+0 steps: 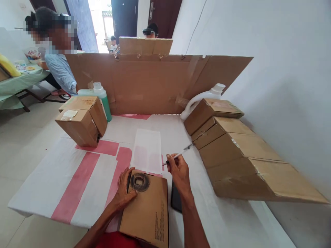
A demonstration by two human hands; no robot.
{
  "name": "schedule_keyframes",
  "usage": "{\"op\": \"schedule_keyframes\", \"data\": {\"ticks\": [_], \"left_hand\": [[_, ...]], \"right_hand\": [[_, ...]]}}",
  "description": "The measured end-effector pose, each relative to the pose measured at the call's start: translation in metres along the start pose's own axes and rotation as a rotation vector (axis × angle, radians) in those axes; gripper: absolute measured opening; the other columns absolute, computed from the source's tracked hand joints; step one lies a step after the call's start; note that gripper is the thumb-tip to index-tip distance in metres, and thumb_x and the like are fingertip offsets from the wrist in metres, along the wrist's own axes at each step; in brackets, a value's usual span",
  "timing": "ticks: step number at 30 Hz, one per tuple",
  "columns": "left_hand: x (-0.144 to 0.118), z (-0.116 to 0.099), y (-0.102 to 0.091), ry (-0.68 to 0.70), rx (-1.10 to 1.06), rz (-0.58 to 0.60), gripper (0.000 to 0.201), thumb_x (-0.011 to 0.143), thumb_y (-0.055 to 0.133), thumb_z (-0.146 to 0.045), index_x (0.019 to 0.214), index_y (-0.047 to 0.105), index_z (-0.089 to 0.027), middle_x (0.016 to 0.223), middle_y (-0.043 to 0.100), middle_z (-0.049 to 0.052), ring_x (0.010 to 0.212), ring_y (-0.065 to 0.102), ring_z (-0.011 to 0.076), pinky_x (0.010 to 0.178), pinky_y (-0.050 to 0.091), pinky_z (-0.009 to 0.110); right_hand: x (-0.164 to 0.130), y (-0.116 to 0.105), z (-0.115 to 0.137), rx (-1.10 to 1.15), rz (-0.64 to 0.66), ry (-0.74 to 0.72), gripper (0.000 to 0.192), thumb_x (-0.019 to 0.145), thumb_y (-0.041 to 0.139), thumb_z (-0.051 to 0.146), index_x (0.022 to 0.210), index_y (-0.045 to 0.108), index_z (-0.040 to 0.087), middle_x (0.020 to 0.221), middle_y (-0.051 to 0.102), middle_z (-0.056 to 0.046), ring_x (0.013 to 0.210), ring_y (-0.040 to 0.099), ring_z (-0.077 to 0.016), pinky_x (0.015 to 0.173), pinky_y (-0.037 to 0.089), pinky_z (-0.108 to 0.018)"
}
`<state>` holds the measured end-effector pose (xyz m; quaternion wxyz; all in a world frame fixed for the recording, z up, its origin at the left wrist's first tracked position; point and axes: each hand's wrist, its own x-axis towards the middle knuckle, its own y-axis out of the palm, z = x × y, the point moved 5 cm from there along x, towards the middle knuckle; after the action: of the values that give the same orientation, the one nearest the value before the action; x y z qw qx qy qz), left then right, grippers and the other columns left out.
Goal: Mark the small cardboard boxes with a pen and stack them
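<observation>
Under left hand [123, 193]: flat brown cardboard box [146, 213], pinned steady; right hand [179, 171] pinches white pen [178, 155] just beyond, tip poised.

The left hand [123, 193] steadies a cardboard box [147, 210] while the right hand [179, 172] holds a pen [178, 155].

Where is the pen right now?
The pen is in the right hand, mid-table, just above the small cardboard box that the left hand touches.
</observation>
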<state>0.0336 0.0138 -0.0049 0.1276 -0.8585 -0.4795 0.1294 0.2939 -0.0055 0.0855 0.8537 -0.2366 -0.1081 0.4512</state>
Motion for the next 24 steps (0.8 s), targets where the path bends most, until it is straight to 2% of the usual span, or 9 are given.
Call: {"op": "schedule_keyframes", "data": {"ticks": [2, 5, 9, 12, 15, 18, 20, 24], "left_hand": [[0.001, 0.003, 0.0, 0.008, -0.005, -0.023, 0.083, 0.076, 0.065, -0.034, 0.154, 0.04, -0.028, 0.163, 0.038, 0.012, 0.157, 0.018, 0.0389, 0.126, 0.013, 0.06], [0.002, 0.006, 0.0, 0.018, -0.002, -0.047, 0.08, 0.077, 0.065, -0.039, 0.153, 0.041, -0.029, 0.162, 0.04, 0.012, 0.156, 0.02, 0.0397, 0.126, 0.013, 0.061], [0.003, 0.006, 0.0, 0.044, -0.016, -0.047, 0.08, 0.079, 0.064, -0.047, 0.153, 0.041, -0.029, 0.161, 0.042, 0.013, 0.155, 0.025, 0.0403, 0.126, 0.014, 0.06], [0.004, 0.009, 0.0, 0.051, -0.012, -0.052, 0.081, 0.08, 0.063, -0.051, 0.154, 0.04, -0.029, 0.161, 0.042, 0.012, 0.154, 0.026, 0.0396, 0.125, 0.017, 0.059], [0.005, 0.014, 0.0, 0.046, 0.002, -0.072, 0.08, 0.079, 0.063, -0.05, 0.153, 0.041, -0.029, 0.16, 0.044, 0.012, 0.154, 0.027, 0.0394, 0.124, 0.019, 0.059], [0.005, 0.013, 0.0, 0.049, 0.017, -0.047, 0.08, 0.079, 0.063, -0.046, 0.154, 0.04, -0.028, 0.161, 0.042, 0.012, 0.154, 0.026, 0.039, 0.124, 0.019, 0.06], [0.005, 0.01, -0.002, 0.051, 0.022, -0.036, 0.079, 0.08, 0.063, -0.046, 0.154, 0.041, -0.028, 0.161, 0.042, 0.012, 0.154, 0.027, 0.0389, 0.124, 0.019, 0.059], [0.006, 0.003, -0.006, 0.043, 0.022, -0.045, 0.08, 0.079, 0.065, -0.053, 0.152, 0.044, -0.028, 0.159, 0.045, 0.013, 0.153, 0.03, 0.0402, 0.124, 0.022, 0.059]], "right_hand": [[0.024, -0.007, -0.006, -0.137, 0.058, 0.01, 0.029, 0.096, 0.057, 0.045, 0.078, 0.053, 0.024, 0.067, 0.06, 0.0, 0.067, 0.058, -0.0183, 0.065, 0.042, -0.028], [0.043, 0.005, -0.023, -0.371, 0.173, 0.087, 0.028, 0.087, 0.071, 0.026, 0.065, 0.054, 0.021, 0.065, 0.061, -0.001, 0.069, 0.062, -0.0194, 0.069, 0.044, -0.03], [0.041, 0.029, -0.034, -0.57, 0.241, 0.171, 0.022, 0.095, 0.067, 0.036, 0.086, 0.066, 0.015, 0.09, 0.073, -0.008, 0.085, 0.07, -0.0213, 0.079, 0.051, -0.035], [0.024, 0.023, -0.036, -0.628, 0.202, 0.184, 0.038, 0.1, 0.056, 0.048, 0.105, 0.066, 0.012, 0.103, 0.075, -0.02, 0.099, 0.072, -0.0313, 0.08, 0.05, -0.038], [-0.009, -0.001, -0.046, -0.673, 0.094, 0.238, 0.046, 0.103, 0.045, 0.051, 0.12, 0.059, 0.01, 0.114, 0.07, -0.025, 0.11, 0.069, -0.0377, 0.084, 0.05, -0.042], [-0.051, -0.024, -0.064, -0.718, -0.022, 0.361, 0.057, 0.094, 0.06, 0.055, 0.122, 0.055, 0.005, 0.125, 0.061, -0.033, 0.121, 0.06, -0.048, 0.086, 0.051, -0.05], [-0.072, -0.029, -0.075, -0.707, -0.052, 0.421, 0.066, 0.084, 0.071, 0.057, 0.119, 0.056, 0.004, 0.123, 0.059, -0.035, 0.119, 0.059, -0.0515, 0.084, 0.052, -0.053], [-0.081, -0.03, -0.09, -0.58, -0.089, 0.452, 0.072, 0.074, 0.078, 0.057, 0.118, 0.056, 0.005, 0.123, 0.061, -0.036, 0.119, 0.06, -0.0502, 0.086, 0.052, -0.052]]}}
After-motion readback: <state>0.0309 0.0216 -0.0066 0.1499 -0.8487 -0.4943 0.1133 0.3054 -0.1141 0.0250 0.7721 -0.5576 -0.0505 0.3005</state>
